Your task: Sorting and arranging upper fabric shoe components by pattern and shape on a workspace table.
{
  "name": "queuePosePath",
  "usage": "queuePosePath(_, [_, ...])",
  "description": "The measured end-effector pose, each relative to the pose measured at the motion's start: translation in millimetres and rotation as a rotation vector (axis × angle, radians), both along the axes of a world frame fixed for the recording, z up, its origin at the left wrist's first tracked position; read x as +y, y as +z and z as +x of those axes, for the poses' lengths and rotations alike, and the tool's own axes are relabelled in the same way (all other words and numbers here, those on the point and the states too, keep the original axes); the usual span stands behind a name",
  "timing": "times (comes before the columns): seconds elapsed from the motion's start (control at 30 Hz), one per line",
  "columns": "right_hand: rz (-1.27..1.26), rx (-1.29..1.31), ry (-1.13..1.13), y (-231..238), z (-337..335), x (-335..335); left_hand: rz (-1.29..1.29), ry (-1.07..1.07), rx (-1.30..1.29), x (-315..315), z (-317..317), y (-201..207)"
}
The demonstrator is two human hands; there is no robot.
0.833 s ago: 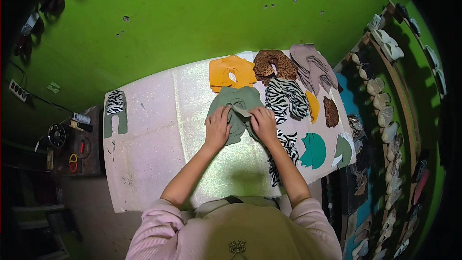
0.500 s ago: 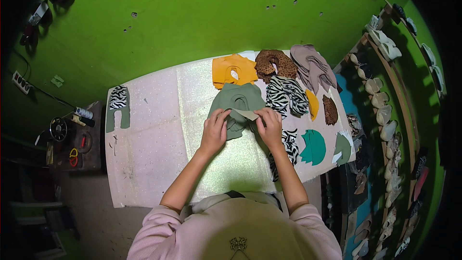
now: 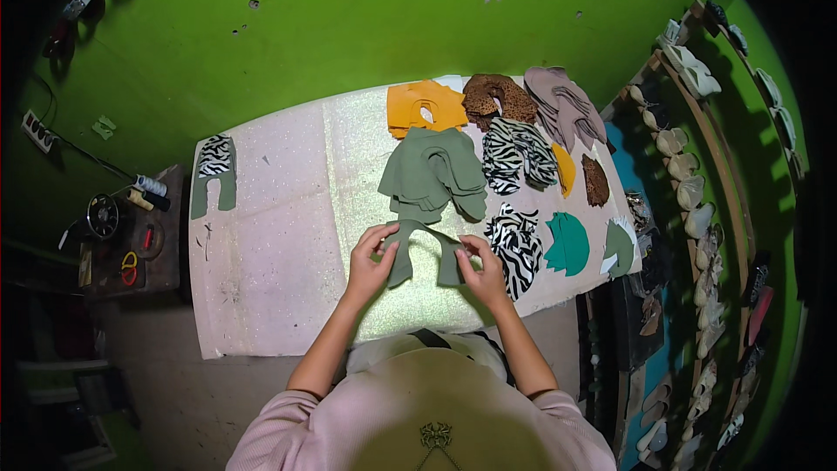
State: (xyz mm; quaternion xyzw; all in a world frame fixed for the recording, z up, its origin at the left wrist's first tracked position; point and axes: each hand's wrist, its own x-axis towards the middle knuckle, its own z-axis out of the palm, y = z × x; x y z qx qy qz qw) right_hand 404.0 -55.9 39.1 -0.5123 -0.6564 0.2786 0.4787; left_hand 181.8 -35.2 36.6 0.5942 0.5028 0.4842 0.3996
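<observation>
- the arched olive cut piece [image 3: 425, 244] is up off the white worktable [image 3: 270, 244], held between both hands just in front of the person's chest, near the table's front edge.
- its long axis runs side to side, the arch on top and both legs hanging toward the person.
- left hand [image 3: 373, 263] pinches the left leg, thumb over curled fingers; right hand [image 3: 482, 269] pinches the right leg the same way.
- each hand sits at its own end, neither nearer; forearms angle inward, wrists raised.
- the olive stack [image 3: 433, 173] lies just beyond the fingers; a zebra-print piece [image 3: 514, 244] lies just beside the right hand.
</observation>
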Motion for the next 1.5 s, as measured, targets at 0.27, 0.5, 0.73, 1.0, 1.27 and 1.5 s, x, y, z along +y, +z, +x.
queuePosePath(0.27, [-0.362,0.078,0.002,-33.5,-3.2,-24.2,-0.345,-0.225,0.085,-28.6,-17.0,-42.6])
queuePosePath(0.5, [-0.252,-0.148,0.009,-71.2,-14.8,-29.6,-0.287,-0.199,0.192,-32.8,-12.1,-72.3])
queuePosePath(0.73, [-0.491,-0.35,0.094,-70.0,-16.6,-44.4,-0.301,-0.177,0.226,-41.9,-10.3,-65.6])
queuePosePath(1.0, [-0.623,-0.539,0.176,-49.3,-14.0,-44.8,-0.264,-0.182,0.493,-45.7,-16.5,-66.2])
queuePosePath(1.27, [-0.618,-0.814,0.256,-42.6,-9.3,-42.8,-0.509,-0.327,0.719,-48.4,-27.4,-27.1])
queuePosePath(1.5, [-0.611,-0.887,0.252,-38.4,-14.7,-43.1,-0.256,-0.271,0.882,-56.7,-24.4,-37.9])
